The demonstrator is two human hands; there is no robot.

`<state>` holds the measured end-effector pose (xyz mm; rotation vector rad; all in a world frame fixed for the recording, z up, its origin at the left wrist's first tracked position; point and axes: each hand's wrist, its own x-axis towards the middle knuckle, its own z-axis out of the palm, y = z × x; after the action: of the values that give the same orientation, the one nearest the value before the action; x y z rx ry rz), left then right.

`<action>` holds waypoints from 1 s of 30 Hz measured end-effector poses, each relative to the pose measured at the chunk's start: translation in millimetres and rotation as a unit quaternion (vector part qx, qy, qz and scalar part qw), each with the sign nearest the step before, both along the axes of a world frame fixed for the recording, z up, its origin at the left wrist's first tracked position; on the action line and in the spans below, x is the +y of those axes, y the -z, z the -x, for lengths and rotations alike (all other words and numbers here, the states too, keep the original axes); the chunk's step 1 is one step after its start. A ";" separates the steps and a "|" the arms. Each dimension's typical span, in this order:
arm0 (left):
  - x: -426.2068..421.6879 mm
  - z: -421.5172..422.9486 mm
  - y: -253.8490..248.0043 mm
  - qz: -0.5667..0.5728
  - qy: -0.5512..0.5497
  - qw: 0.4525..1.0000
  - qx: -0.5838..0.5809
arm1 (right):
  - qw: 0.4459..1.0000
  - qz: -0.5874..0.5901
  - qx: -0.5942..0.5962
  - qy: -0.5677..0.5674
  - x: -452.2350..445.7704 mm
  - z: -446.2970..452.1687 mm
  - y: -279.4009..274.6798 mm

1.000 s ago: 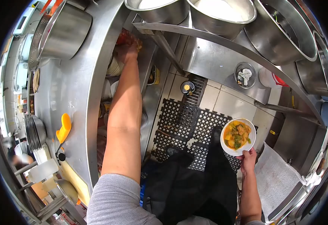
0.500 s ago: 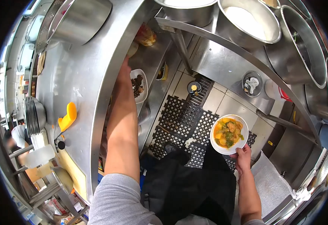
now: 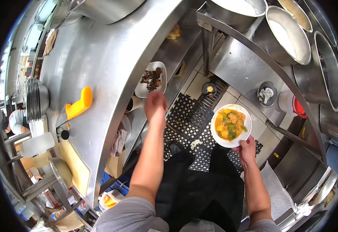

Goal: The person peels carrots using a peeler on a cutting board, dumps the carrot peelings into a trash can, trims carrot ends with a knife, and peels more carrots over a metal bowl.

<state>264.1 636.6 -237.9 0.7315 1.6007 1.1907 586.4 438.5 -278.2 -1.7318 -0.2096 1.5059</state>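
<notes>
My right hand (image 3: 247, 150) grips the near rim of a white bowl (image 3: 214, 136), thumb on the edge. In the bowl lies an orange stew (image 3: 230, 124) with green vegetable pieces and brown chunks. My left hand (image 3: 156, 106) is over the shelf under the counter, at the near edge of a white tray (image 3: 139, 91). Dark brown cooked pieces (image 3: 152, 79) lie in that tray. The left fingers are smeared by motion, and whether anything is in them I cannot make out.
A knife with a yellow handle (image 3: 80, 103) lies on the steel counter (image 3: 103, 58) near a cutting board (image 3: 74, 166). Large steel pots (image 3: 289, 36) line the upper right. Perforated black mats (image 3: 182, 120) cover the floor. A person (image 3: 19, 120) stands far left.
My left hand has drawn back from deep under the counter, where it was hidden, to the tray's near edge. The bowl in my right hand has shifted slightly left and up. The view has turned.
</notes>
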 end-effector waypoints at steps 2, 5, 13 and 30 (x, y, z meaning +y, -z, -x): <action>-45.8 5.4 19.1 0.125 -0.064 0.984 -0.105 | 1.000 -0.021 0.005 0.001 21.7 9.4 -8.0; -35.9 4.0 29.0 0.143 -0.124 0.967 -0.168 | 0.999 -0.039 0.012 -0.010 50.3 19.0 -14.7; 35.2 22.7 60.2 0.100 -0.165 0.964 -0.181 | 0.995 -0.091 0.023 -0.018 116.9 53.3 -49.0; -309.7 108.6 -106.8 0.216 0.197 0.952 0.095 | 0.988 -0.133 0.009 -0.081 275.8 219.1 -45.6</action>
<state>155.5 327.0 -131.1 0.8410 1.6927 0.4701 367.3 714.3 -232.6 -1.5166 -0.5272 1.5314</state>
